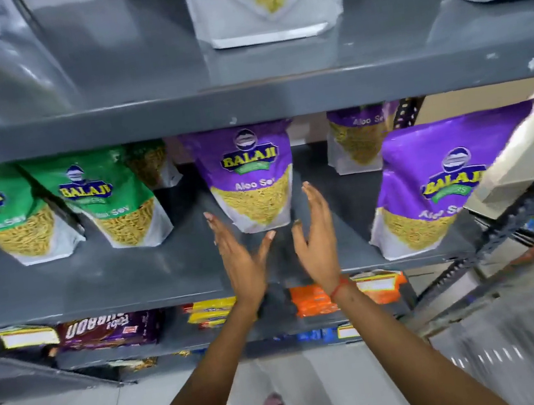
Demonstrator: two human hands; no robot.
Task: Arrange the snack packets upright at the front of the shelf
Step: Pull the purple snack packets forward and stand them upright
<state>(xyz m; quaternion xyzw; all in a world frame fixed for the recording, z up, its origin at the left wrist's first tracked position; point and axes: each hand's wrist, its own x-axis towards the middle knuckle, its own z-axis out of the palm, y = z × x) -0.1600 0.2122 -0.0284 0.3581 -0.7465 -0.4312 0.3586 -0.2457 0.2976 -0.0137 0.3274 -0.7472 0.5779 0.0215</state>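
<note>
Shelf (97, 283): grey, middle tier
Green packets (110, 205): two, far left, leaning
Left hand (237, 258): fingers spread, empty
Middle purple packet (251, 177): upright, just beyond both hands
Right hand (315, 247): fingers straight, empty
Right purple packet (436, 184): front edge, tilted

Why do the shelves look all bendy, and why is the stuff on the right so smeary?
Head view: the wide-angle lens bows the grey shelf edge and tilts the green packets outward; the right side, by the purple Aloo Sev packet, is streaked with motion blur; the middle purple packet between the left hand and right hand is fairly sharp; the shelf top shines with soft glare.
</note>
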